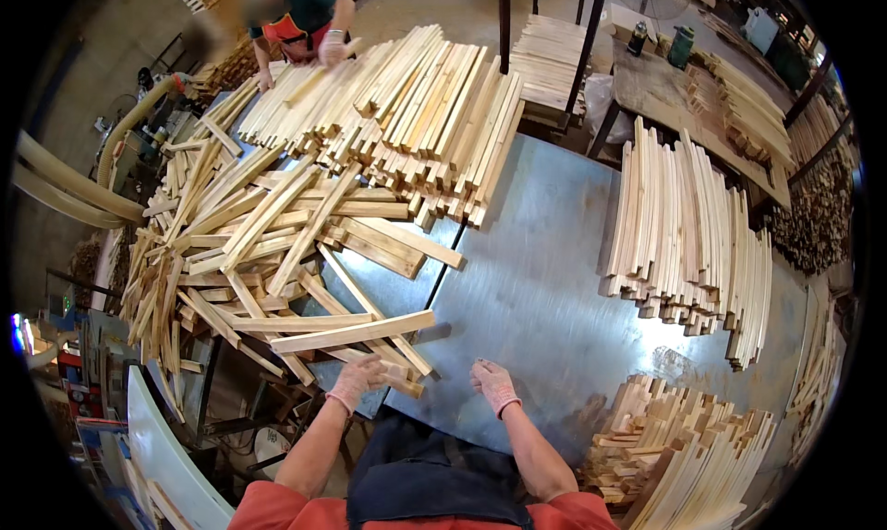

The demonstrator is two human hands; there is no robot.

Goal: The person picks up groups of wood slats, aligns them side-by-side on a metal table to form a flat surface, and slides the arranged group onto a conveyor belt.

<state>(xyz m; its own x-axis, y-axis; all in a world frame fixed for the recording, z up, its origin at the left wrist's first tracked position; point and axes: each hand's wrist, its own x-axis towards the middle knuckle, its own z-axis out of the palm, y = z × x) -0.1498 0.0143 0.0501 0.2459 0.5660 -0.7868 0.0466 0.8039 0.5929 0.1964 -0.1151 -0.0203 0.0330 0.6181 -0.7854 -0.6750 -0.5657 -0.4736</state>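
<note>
My left hand [358,380], in a pale pinkish work glove, is at the near edge of a loose heap of wooden strips. Its fingers are closed at a wooden strip [403,385] whose end sticks out to the right of them. Just beyond, a longer strip [356,332] lies slantwise over others. My right hand [493,385], gloved likewise, hovers over the bare metal table [517,299] with its fingers curled in; nothing shows in it. The jumbled strips [268,243] spread over the table's left side and overhang its edge.
Neat stacks of strips stand at the far middle [434,105], at the right [688,225] and at the near right [684,447]. Across the table a gloved co-worker [309,17] handles strips. A wooden bench [656,91] with bottles stands at the far right; hoses [74,183] hang at the left.
</note>
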